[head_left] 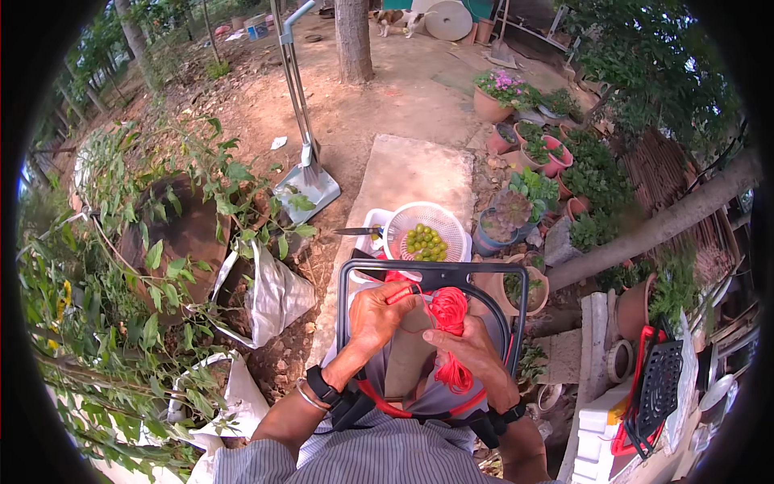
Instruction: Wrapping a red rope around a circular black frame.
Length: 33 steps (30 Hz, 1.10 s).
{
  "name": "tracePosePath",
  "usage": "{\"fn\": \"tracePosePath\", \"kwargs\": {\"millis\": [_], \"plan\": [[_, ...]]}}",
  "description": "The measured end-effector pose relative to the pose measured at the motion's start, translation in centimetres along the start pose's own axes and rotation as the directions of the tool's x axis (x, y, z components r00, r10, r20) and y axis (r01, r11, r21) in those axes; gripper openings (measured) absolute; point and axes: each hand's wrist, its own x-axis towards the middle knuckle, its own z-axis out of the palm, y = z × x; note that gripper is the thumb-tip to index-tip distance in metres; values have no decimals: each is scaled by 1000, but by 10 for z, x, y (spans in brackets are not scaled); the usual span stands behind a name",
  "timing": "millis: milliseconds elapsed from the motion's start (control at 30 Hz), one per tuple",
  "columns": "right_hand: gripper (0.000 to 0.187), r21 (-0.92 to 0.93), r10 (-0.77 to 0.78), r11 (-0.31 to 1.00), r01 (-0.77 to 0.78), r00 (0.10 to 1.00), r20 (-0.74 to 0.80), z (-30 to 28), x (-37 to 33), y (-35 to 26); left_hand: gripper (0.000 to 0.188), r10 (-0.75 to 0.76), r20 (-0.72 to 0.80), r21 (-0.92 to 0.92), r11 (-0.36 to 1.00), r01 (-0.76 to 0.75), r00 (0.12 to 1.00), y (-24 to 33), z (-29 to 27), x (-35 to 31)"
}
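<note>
My right hand (476,355) is closed round a bundle of bright red cord (449,310), gathered in the middle with loops out at both ends. To its left, my left hand (377,316) is closed in a pinch on a small dark-tipped piece wound with red cord (403,294). A thin red strand seems to run between the two. Both hands are inside a dark rectangular frame (345,302) over my lap. Just beyond the frame, a white plastic basket (401,212) holds several round green fruits (426,242). A knife (355,231) sticks out left of the basket.
Leafy plants (161,266) and white sacks (270,294) crowd the left. A dustpan (310,194) stands ahead on the dirt, near a concrete slab (403,169). Potted plants (496,97) line the right, with a slanting trunk (661,222). A dog (395,20) is far off.
</note>
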Motion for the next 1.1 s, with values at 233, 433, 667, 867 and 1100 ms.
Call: {"fn": "tracePosePath", "kwargs": {"millis": [233, 433, 667, 867, 1100], "plan": [[24, -165, -341, 923, 348, 937, 72, 28, 8, -5, 28, 148, 174, -266, 959, -99, 974, -1, -11, 9], [17, 74, -131, 989, 124, 988, 87, 26, 5, 12, 26, -51, 408, -474, 841, 259, 912, 22, -31, 10], [15, 234, -144, 962, 144, 989, -16, 19, 5, 23, 17, -124, 366, -523, 792, 314, 922, 15, -25, 14], [15, 255, -135, 958, 133, 991, -11, 19, 3, 18, 15, -213, 354, -498, 781, 377, 911, 20, -23, 22], [18, 176, -144, 973, 149, 989, -39, 20, 11, 18, 13, -242, 346, -525, 751, 400, 907, 23, -24, 18]]}}
